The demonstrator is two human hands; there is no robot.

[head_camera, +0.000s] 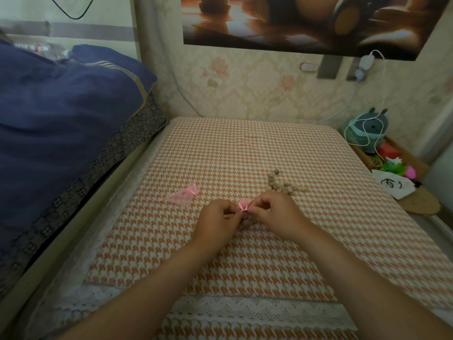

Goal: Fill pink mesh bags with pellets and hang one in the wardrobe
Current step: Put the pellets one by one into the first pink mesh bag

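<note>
A small pink mesh bag (244,205) sits between my two hands on the orange-and-white checked cloth (245,153). My left hand (218,220) pinches it from the left and my right hand (274,214) pinches it from the right, at its gathered top. Brown pellets show inside the bag's lower part, mostly hidden by my fingers. A second pink mesh bag (182,195) lies flat on the cloth to the left. A loose heap of brown pellets (282,185) lies just beyond my right hand.
A dark blue quilt (61,114) is piled on the bed at the left. At the right edge stand a plush toy (370,128) with a white cable, colourful items and a white cloth bag (392,184). The wallpapered wall is behind.
</note>
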